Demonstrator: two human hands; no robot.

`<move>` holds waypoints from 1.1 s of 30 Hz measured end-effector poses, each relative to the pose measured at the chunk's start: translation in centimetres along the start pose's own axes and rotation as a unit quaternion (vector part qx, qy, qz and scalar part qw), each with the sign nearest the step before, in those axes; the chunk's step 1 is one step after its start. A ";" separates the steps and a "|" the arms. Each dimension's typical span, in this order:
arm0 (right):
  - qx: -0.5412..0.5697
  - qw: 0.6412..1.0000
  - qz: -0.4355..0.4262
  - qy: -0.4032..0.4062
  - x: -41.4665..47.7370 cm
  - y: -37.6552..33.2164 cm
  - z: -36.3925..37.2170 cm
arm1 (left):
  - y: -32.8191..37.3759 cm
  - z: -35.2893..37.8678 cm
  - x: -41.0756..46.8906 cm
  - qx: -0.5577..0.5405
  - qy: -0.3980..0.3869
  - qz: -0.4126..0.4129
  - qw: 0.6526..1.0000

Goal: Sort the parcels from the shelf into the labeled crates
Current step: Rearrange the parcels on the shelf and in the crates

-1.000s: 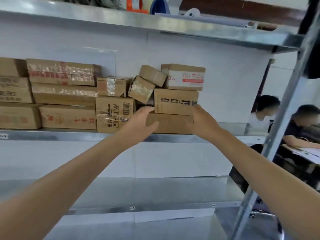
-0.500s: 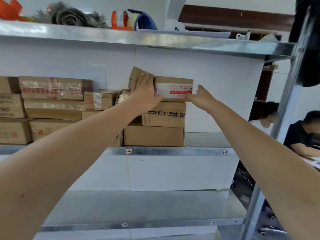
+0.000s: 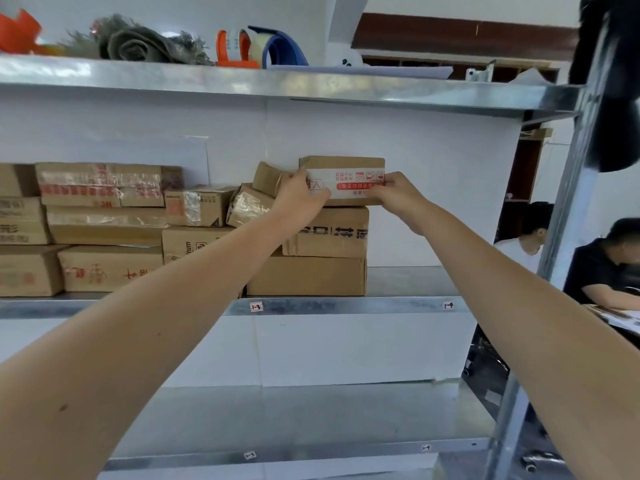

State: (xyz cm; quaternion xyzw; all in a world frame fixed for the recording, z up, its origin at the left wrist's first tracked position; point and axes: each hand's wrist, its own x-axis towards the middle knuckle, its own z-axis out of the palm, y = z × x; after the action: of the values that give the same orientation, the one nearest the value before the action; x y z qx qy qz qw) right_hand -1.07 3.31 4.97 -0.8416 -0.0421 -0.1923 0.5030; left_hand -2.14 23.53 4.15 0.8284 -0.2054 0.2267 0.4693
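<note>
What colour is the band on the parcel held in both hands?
The band is white with red print, on a brown parcel; head view.

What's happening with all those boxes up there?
A person is reaching up to a metal shelf stacked with parcels. The left hand and right hand grip the two ends of the top parcel with the white and red label. It is on top of two bigger boxes, not yet pulled off the shelf.

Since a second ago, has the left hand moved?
Yes. The left hand went up: from the bottom box to the left end of the white-labelled top parcel, which it now grips.
</note>
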 end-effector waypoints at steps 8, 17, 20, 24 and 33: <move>0.091 0.993 -0.029 0.072 -3.9 -2.1 -0.7 | 1.1 -0.8 -1.1 -0.158 0.019 -0.046 0.986; 0.158 0.971 -0.062 0.168 -11.4 -4.1 1.6 | 1.3 -4.0 -6.9 -0.328 0.115 -0.048 0.936; 0.169 0.969 -0.079 0.162 -13.1 -4.6 3.3 | -0.4 -5.4 -8.8 -0.341 0.123 -0.063 0.930; 0.154 0.977 -0.100 0.106 -15.1 -4.5 7.1 | -4.2 -8.0 -13.0 -0.349 0.170 -0.105 0.916; 0.124 0.977 -0.165 -0.045 -17.4 -5.2 20.4 | -11.2 -17.7 -22.0 -0.247 0.256 -0.109 0.928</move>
State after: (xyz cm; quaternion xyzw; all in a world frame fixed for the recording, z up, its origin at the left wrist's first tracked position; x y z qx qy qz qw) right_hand -12.73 25.60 -5.67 -0.7620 -0.2263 -0.2280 0.5623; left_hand -17.03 47.03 -7.93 0.6172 -0.0367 0.3202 0.7177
